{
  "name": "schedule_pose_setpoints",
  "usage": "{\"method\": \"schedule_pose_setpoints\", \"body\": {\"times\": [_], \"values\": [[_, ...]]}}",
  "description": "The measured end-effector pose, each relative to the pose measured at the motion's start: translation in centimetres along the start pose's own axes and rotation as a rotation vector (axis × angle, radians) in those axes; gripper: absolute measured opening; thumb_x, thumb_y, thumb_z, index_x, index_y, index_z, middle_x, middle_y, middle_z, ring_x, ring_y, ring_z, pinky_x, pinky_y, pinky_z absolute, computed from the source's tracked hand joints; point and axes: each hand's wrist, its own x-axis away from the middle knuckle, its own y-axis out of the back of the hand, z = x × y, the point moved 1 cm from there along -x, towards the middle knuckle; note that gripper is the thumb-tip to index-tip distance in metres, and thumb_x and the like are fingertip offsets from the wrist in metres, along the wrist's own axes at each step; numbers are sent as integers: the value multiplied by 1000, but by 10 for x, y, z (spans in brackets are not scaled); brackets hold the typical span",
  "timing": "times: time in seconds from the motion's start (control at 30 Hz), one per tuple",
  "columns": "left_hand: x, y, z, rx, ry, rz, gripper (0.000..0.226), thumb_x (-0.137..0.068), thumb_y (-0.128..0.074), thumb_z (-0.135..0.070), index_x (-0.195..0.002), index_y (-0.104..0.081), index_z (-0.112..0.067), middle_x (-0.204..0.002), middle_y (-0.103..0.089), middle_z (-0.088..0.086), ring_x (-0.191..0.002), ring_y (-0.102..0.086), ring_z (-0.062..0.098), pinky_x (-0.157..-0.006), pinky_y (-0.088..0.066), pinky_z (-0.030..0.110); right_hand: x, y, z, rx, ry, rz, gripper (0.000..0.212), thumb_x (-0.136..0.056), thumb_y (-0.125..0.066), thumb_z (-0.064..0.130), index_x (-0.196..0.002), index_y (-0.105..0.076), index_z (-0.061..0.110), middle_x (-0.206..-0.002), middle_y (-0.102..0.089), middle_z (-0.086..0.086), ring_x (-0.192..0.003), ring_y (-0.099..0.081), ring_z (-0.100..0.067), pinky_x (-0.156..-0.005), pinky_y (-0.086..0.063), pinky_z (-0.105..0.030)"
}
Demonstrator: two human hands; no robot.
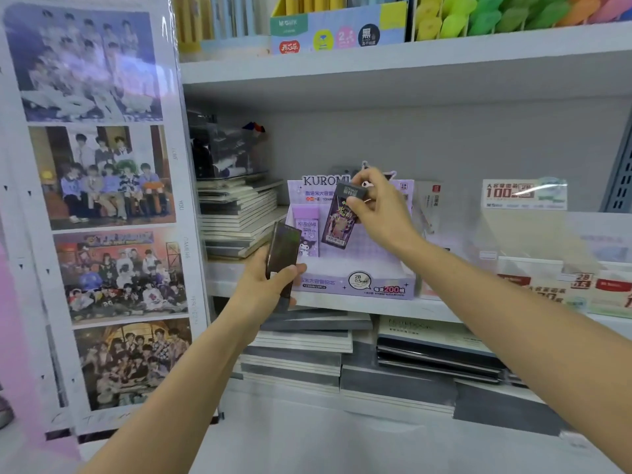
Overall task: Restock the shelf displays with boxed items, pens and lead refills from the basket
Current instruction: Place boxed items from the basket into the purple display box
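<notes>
A purple Kuromi display box [355, 285] of 2B 0.5 mm lead refills stands on the middle shelf. One lilac refill case [306, 234] leans upright at its left side. My right hand [379, 210] pinches a dark lead refill case [342, 217] by its top and holds it tilted over the open box. My left hand [270, 285] grips a second dark refill case [282, 254] just left of the box, in front of its left corner. The basket is out of view.
Stacked notebooks [239, 213] lie left of the display box and more piles [307, 350] fill the shelf below. Other refill displays [547, 278] sit to the right. A photo poster panel [102, 213] stands at the left. Colourful stationery [342, 29] lines the top shelf.
</notes>
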Motion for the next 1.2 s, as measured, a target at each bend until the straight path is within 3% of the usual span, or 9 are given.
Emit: {"method": "schedule_pose_setpoints", "body": {"times": [0.13, 0.33, 0.57, 0.67, 0.87, 1.0, 1.13, 1.2], "values": [[-2, -2, 7, 17, -34, -50, 25, -93, -60, -14, -104, -52, -35, -99, -75, 0, -92, -69, 18, -55, -53, 22, 3, -14, -11, 60, 0, 80, 18, -94, -56, 4, -101, -47, 17, -104, -67, -16, -91, -67, -31, -84, -53, -53], [-8, 0, 6, -47, -18, 3, 26, -87, -68, -16, -104, -58, -34, -102, -71, 11, -72, -65, 5, -57, -54, 23, -14, -5, -8, 239, 42, 170, 16, -94, -60, 10, -107, -52, 12, -99, -66, -11, -90, -65, -31, -85, -53, -47], [-9, -2, 5, -77, 8, -4, 37, -86, -71, -18, -119, -56, -25, -108, -66, 6, -88, -67, 15, -62, -57, 27, -11, -3, -13, 178, 39, 198, 16, -94, -58, 5, -107, -51, 9, -98, -69, -16, -93, -67, -33, -86, -53, -50], [-9, -3, 3, -86, 15, -7, 34, -87, -71, -16, -117, -56, -23, -105, -67, 7, -88, -66, 17, -63, -59, 29, -15, 1, -12, 185, 49, 227, 16, -94, -59, 5, -106, -51, 10, -94, -68, -17, -90, -67, -36, -84, -54, -51], [-8, -7, -1, -67, 32, -14, 33, -88, -69, -10, -118, -57, -15, -101, -70, 14, -83, -65, 19, -64, -60, 31, -9, -12, -18, 181, 82, 124, 17, -93, -59, 4, -107, -51, 12, -96, -67, -11, -83, -66, -28, -72, -55, -39], [-9, -8, -2, -41, 46, -7, 31, -89, -67, -8, -118, -57, -12, -86, -73, 4, -74, -64, 12, -59, -58, 25, -15, -12, -24, 208, 46, 223, 18, -92, -61, 5, -106, -53, 13, -98, -67, -13, -87, -66, -33, -81, -56, -47], [-10, -8, -1, -19, 51, -7, 30, -88, -68, -9, -116, -57, -15, -90, -73, 7, -71, -64, 11, -59, -58, 26, -8, -20, -27, 227, 133, 67, 27, -88, -67, 5, -109, -55, 16, -97, -59, 1, -81, -62, -17, -76, -53, -29], [-10, -7, 0, -11, 46, 3, 27, -90, -65, -9, -115, -57, -16, -96, -74, 10, -72, -64, 11, -60, -57, 26, -3, -26, -31, 261, 176, 18, 24, -86, -68, 4, -104, -57, 15, -101, -54, 1, -84, -55, -14, -81, -49, -28]]}}
